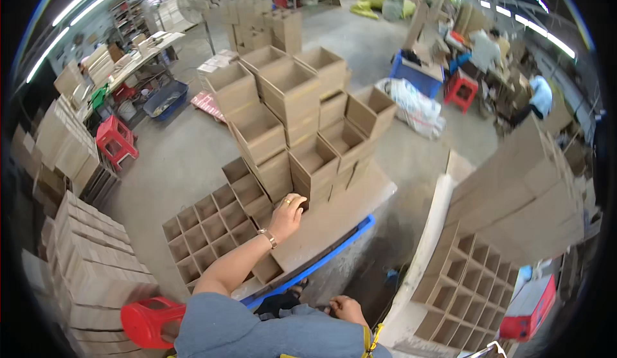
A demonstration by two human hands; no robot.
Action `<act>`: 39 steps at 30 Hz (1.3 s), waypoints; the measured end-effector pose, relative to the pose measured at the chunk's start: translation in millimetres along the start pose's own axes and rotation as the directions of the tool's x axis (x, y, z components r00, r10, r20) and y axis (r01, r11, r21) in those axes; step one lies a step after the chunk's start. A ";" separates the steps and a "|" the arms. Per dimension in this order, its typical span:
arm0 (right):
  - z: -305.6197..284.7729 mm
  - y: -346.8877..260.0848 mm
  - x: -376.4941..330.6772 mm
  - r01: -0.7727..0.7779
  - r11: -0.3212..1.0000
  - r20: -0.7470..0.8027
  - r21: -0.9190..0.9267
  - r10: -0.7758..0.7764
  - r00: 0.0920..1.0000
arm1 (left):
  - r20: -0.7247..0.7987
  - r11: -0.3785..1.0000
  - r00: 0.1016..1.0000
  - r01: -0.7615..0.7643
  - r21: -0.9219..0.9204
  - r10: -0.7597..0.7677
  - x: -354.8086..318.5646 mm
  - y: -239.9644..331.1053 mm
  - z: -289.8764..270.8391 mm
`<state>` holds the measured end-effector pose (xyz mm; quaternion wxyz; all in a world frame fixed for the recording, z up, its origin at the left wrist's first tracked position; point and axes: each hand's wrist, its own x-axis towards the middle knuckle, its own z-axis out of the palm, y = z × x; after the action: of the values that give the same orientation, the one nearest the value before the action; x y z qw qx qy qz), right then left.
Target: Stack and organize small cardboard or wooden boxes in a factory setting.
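My left hand (287,218), with a ring and a bracelet, reaches out over the work table (321,226). Its fingers are bent and drawn together at the foot of an open brown cardboard box (314,159); whether they grip an edge there is hidden. That box belongs to a group of open boxes stacked in uneven columns, with a taller box (287,83) farther back. Left of my forearm, a grid of open box compartments (215,226) lies lower. Close to my body, my right hand (347,308) has curled fingers; anything inside them cannot be made out.
Right of me stands another compartment grid (466,287) beside tall brown cardboard stacks (520,191). Flat stacked boards (96,261) and a red stool (151,321) are at my left. Farther off are a white sack (411,107), a blue bin (416,75) and people seated at work.
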<state>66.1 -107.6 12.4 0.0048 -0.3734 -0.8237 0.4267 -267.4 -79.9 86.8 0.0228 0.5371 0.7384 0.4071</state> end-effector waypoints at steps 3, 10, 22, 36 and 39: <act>-9.5 -4.4 30.6 0.105 0.984 0.054 -0.140 -0.098 0.994 | -0.085 0.992 0.994 -0.060 0.109 0.070 44.2 2.4 -19.0; -28.3 -26.1 55.7 0.045 0.979 -0.005 -0.199 -0.047 0.999 | 0.117 0.941 0.972 0.159 0.300 -0.202 96.2 -45.6 49.0; -128.6 -53.8 79.9 0.189 0.920 -0.500 0.345 0.010 0.866 | 0.120 0.967 0.988 0.124 -0.223 -0.099 -21.6 46.5 -19.8; -70.4 -91.7 129.7 -0.464 0.656 0.670 0.595 -0.086 0.738 | 0.445 0.763 0.852 0.475 -0.439 -0.275 -148.1 32.5 16.3; -65.4 -84.6 132.2 -0.477 0.669 0.680 0.571 -0.058 0.731 | 0.578 0.754 0.742 0.581 -0.305 -0.339 -121.1 65.7 -40.2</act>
<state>-59.5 -10.3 72.7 -0.1881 -0.2688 -0.4865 0.8097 -184.3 -195.4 105.9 0.4398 0.3934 0.6994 0.4033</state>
